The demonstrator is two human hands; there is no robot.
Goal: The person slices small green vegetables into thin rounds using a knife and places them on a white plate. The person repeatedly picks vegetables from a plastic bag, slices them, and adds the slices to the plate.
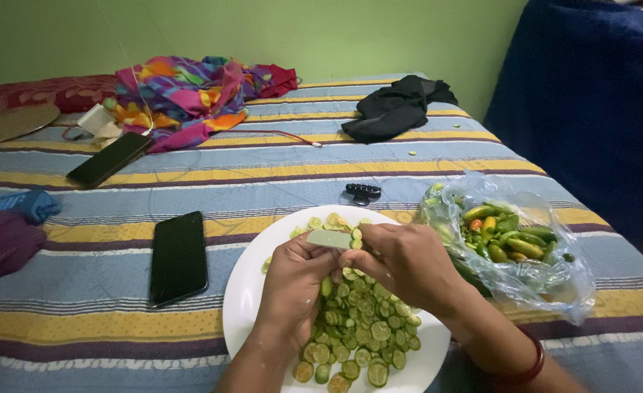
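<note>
A white plate [245, 298] lies on the striped bed sheet and holds several round green vegetable slices [361, 331]. Over it, my left hand [292, 284] pinches a small green vegetable that is mostly hidden by the fingers. My right hand [401, 262] grips a knife whose pale blade [329, 239] lies across the left hand's fingertips. The two hands touch above the plate's middle.
A clear plastic bag [514, 247] of small green and orange vegetables sits right of the plate. Two dark phones [178, 258] [109, 159] lie to the left. A black hair clip [363, 193], black cloth [398, 108] and colourful cloth [183, 98] lie farther back.
</note>
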